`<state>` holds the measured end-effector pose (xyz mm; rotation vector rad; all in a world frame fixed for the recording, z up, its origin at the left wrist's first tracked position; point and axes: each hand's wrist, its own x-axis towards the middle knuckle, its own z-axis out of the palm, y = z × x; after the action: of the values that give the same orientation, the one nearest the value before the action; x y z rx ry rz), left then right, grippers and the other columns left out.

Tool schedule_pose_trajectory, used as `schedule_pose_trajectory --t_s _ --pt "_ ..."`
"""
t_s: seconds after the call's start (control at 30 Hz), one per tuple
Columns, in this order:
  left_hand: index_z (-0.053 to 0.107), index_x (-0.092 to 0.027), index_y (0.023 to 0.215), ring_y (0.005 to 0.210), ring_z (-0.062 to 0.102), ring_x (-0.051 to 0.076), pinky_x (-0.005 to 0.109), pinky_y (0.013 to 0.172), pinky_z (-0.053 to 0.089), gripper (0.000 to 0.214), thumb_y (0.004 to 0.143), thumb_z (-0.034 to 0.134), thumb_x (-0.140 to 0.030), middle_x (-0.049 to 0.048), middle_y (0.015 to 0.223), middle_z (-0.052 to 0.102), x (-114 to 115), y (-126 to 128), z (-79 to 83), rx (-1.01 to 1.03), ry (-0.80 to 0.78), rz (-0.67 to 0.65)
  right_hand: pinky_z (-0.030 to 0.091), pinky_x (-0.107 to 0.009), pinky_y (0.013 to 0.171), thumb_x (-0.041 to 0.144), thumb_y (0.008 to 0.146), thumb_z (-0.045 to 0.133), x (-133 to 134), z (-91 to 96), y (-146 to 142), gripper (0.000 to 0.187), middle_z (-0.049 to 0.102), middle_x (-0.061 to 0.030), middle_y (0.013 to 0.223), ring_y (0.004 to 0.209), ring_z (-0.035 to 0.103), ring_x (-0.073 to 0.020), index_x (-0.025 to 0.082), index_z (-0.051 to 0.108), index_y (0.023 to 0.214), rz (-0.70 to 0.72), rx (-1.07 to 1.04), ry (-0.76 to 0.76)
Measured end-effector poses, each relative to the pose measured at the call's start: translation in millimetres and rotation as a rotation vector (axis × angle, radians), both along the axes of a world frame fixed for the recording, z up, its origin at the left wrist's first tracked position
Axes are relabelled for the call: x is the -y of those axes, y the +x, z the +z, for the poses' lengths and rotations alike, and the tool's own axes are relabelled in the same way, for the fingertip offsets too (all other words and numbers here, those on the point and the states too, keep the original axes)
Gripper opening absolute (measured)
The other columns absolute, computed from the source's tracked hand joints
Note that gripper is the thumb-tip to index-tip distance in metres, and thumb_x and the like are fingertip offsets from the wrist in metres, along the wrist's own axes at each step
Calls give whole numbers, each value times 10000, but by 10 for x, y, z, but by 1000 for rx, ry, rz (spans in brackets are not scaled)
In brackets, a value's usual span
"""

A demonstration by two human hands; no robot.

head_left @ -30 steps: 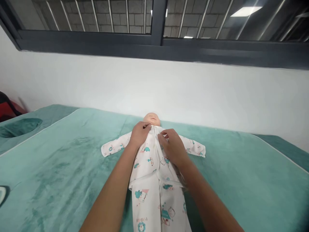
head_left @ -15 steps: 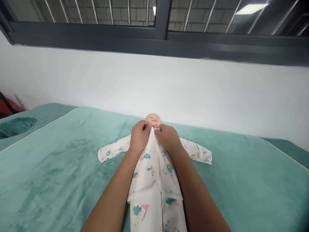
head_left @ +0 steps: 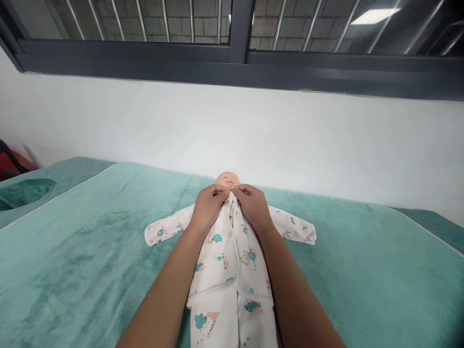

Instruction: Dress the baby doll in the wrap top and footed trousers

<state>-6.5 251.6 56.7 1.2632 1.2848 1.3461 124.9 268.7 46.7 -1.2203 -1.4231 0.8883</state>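
Observation:
A baby doll (head_left: 227, 179) lies on its back on a teal blanket (head_left: 90, 251), dressed in a white romper (head_left: 228, 270) printed with small cartoon figures. Its sleeves spread out to both sides. My left hand (head_left: 207, 208) and my right hand (head_left: 253, 206) meet at the romper's collar just below the doll's chin. Both hands pinch the two front edges of the collar together. The doll's neck is hidden behind my fingers.
A white wall (head_left: 253, 135) rises just behind the bed, with a dark-framed barred window (head_left: 239, 53) above it. A dark teal cushion (head_left: 21, 191) and something red and black (head_left: 9, 162) lie at the far left.
My right hand moved up from the romper's chest to the collar and closed there beside my left hand. The collar edges are drawn together under the doll's chin.

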Motion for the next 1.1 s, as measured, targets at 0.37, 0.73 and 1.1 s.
schedule_pose_trajectory --t_s 0.37,0.73,1.1 --pt "681 -151 745 623 551 108 233 636 432 113 700 683 -254 6 665 636 -49 -53 -75 142 -67 -64 393 -236 621 390 720 602 14 10 12 229 630 20 684 685 536 -141 175 677 690 -27 28 -53" --pt "638 -147 729 623 556 108 226 617 433 104 703 671 -243 14 670 646 -33 -48 -74 121 -42 -42 449 -269 733 430 727 630 2 -13 38 295 696 -22 871 798 608 -161 188 692 884 97 95 -58" --pt "635 -169 859 661 623 145 246 614 452 247 620 679 -213 5 711 676 -51 -29 -83 84 -74 -19 411 -252 605 342 713 609 116 132 14 235 639 26 746 696 572 -147 230 630 919 161 347 -51"
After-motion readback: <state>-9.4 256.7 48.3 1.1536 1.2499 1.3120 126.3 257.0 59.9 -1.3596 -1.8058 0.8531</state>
